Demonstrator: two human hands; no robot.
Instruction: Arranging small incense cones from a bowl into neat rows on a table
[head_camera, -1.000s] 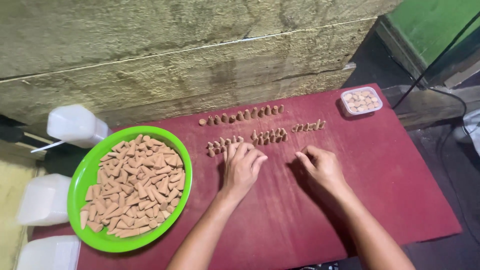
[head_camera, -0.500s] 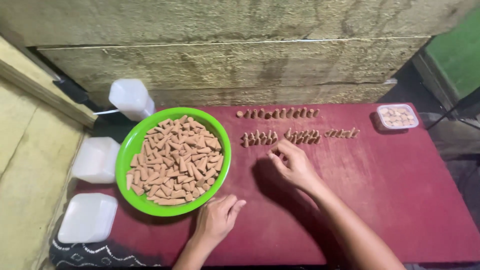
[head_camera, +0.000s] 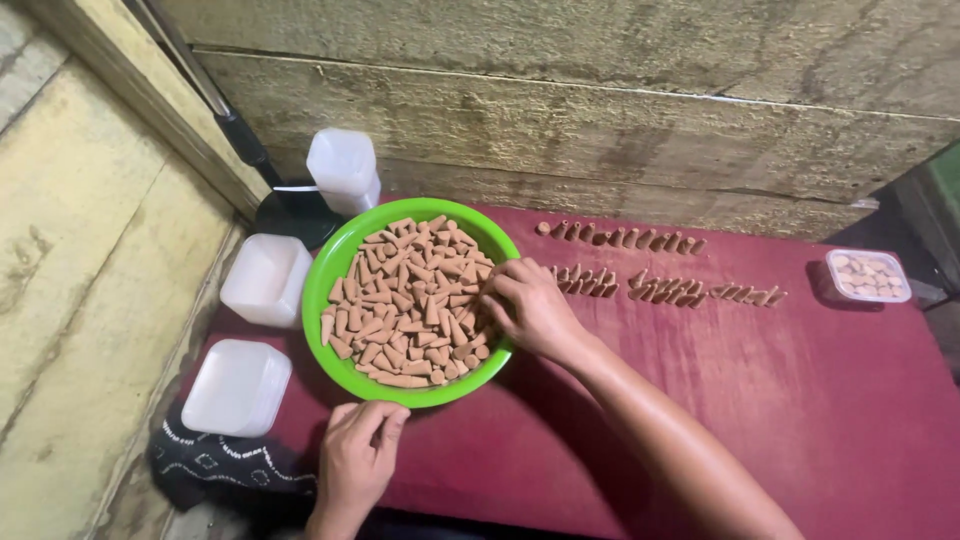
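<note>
A person's right hand (head_camera: 525, 305) reaches into the three-o'clock side of a green bowl (head_camera: 322, 285) heaped with small tan cones (head_camera: 405, 300), the fingers narrowed and curled down among the pieces — whether a cone is already pinched between them cannot be told. The left hand (head_camera: 357, 452) rests at the bowl's six-o'clock rim, fingers loosely bent and holding nothing visible, touching or just beside the edge. The bowl sits on a dark red table (head_camera: 800, 400). At one to two o'clock from it lie rows of cones (head_camera: 620, 238) laid side by side, and a small clear tub of cones (head_camera: 866, 275) stands at the far three-o'clock end. White lidded containers (head_camera: 265, 280) stand at nine to eleven o'clock of the bowl.

The risks, as judged from here: the heap lies near the rim on the right hand's side, so a careless scoop could push cones over the edge onto the cloth; the forearm lies close below the neat rows, and a sweep of it could knock them out of line.

Half a second before, the right hand was by the rows and the left lay flat on the table — now the right has crossed to the bowl and the left has drawn in under its rim.
</note>
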